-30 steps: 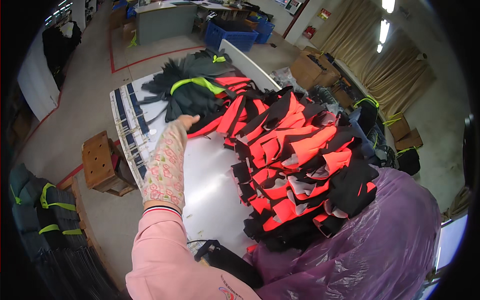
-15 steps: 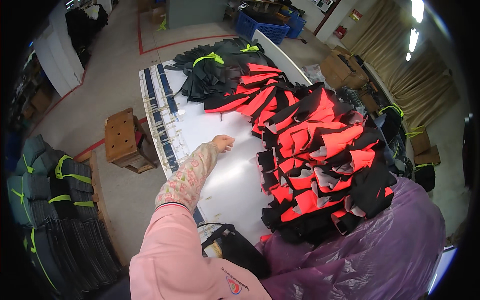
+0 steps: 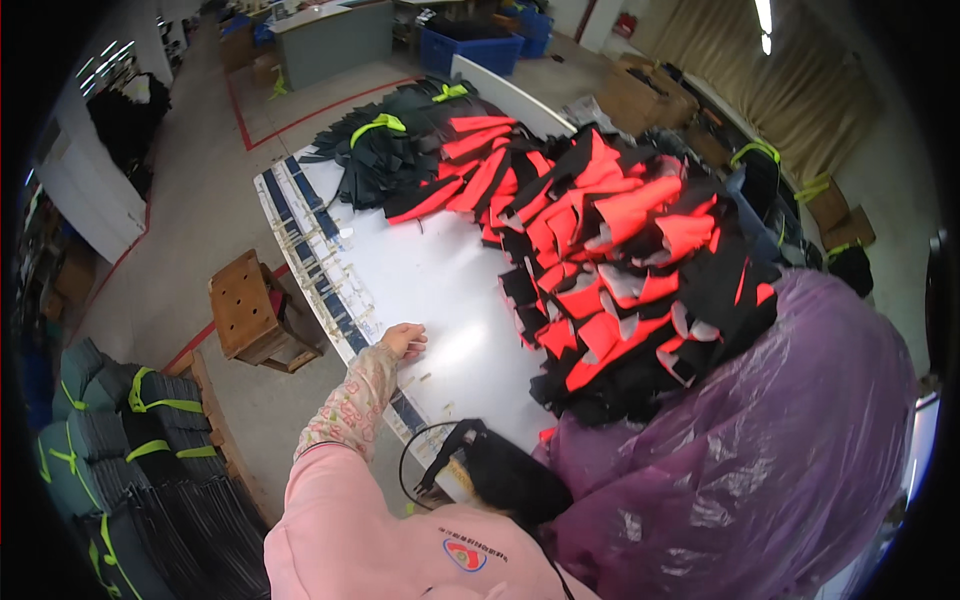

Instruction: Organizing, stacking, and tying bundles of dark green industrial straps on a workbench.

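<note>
The bare left hand point(image 3: 404, 340), half-open, is over a glossy white table point(image 3: 420, 270), apart from layered red-and-black cloth pieces point(image 3: 630, 285). The right hand I cannot tell.

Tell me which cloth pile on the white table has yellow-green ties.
The dark grey-green pile at the table's far end; the larger, nearer red-and-black pile shows none.

Red-black fabric pieces point(image 3: 605, 285) — heaped, overlapping.

The grey floor point(image 3: 200, 205) has red lines point(image 3: 238, 115); a wooden stool point(image 3: 243, 303) stands there, and a curtain point(image 3: 785, 95) hangs, seemingly beige.
</note>
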`<action>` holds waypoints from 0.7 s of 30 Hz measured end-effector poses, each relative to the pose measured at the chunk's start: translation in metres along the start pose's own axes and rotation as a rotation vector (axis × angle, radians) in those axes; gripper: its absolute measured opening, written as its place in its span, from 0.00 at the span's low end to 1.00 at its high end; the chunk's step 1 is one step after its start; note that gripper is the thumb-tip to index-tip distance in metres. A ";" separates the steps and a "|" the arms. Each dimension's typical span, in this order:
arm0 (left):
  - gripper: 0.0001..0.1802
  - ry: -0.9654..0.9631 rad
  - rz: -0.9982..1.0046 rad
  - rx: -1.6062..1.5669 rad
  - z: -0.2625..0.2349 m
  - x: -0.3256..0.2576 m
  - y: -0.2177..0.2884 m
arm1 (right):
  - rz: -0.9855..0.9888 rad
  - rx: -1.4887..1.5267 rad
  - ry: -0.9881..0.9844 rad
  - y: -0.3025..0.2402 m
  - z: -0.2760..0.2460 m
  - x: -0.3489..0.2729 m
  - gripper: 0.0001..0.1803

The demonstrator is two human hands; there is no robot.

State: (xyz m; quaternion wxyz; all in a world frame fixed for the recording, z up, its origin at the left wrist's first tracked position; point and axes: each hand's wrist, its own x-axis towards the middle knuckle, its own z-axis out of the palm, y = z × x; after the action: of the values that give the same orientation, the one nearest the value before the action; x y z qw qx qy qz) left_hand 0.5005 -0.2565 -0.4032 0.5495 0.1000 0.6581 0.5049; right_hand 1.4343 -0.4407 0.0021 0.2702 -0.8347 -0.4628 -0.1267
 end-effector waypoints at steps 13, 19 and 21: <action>0.12 -0.010 -0.108 -0.050 -0.018 -0.050 -0.045 | 0.507 0.393 -0.091 0.036 0.013 -0.127 0.14; 0.14 -0.076 -0.139 0.067 -0.017 -0.054 -0.054 | 0.738 0.306 0.028 0.159 0.047 -0.201 0.12; 0.14 -0.088 -0.175 0.101 -0.007 -0.055 -0.065 | 0.748 0.262 0.076 0.211 0.051 -0.250 0.10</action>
State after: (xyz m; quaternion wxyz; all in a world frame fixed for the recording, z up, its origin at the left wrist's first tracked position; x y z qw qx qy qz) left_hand 0.5431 -0.3281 -0.4198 0.6142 0.0917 0.6642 0.4162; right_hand 1.4750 -0.6773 -0.2251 0.4185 -0.8990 -0.1287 0.0099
